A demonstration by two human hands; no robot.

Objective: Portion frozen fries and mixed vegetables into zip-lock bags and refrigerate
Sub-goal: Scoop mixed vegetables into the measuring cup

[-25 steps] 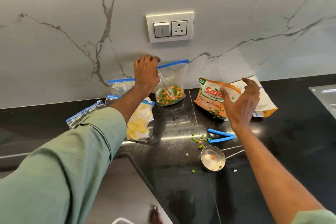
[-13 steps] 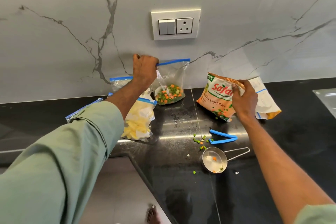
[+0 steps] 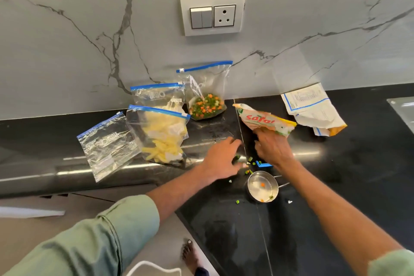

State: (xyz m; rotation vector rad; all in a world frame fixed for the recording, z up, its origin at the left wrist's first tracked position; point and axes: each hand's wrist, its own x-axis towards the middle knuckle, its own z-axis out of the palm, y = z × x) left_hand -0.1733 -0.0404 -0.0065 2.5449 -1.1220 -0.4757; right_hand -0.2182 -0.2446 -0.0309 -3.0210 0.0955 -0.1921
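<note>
A zip-lock bag of mixed vegetables (image 3: pixel 206 105) leans upright against the wall, with no hand on it. Two zip-lock bags of fries (image 3: pixel 161 134) (image 3: pixel 158 96) stand to its left. My right hand (image 3: pixel 274 148) grips the lower edge of the orange Safal vegetable packet (image 3: pixel 264 120), which is held low and tilted over the black counter (image 3: pixel 358 163). My left hand (image 3: pixel 220 157) reaches with straight fingers over the loose spilled vegetable pieces (image 3: pixel 248 160) and holds nothing.
An empty zip-lock bag (image 3: pixel 107 145) lies at the left by the counter's front edge. A small steel measuring cup (image 3: pixel 262 186) sits below my hands, with a blue bag clip (image 3: pixel 264 164) partly hidden beside it. A crumpled white packet (image 3: pixel 313 110) lies at the right.
My left hand let go of the vegetable zip-lock bag and came down to the spilled pieces. My right hand pulled the Safal packet towards the middle and tipped it flatter.
</note>
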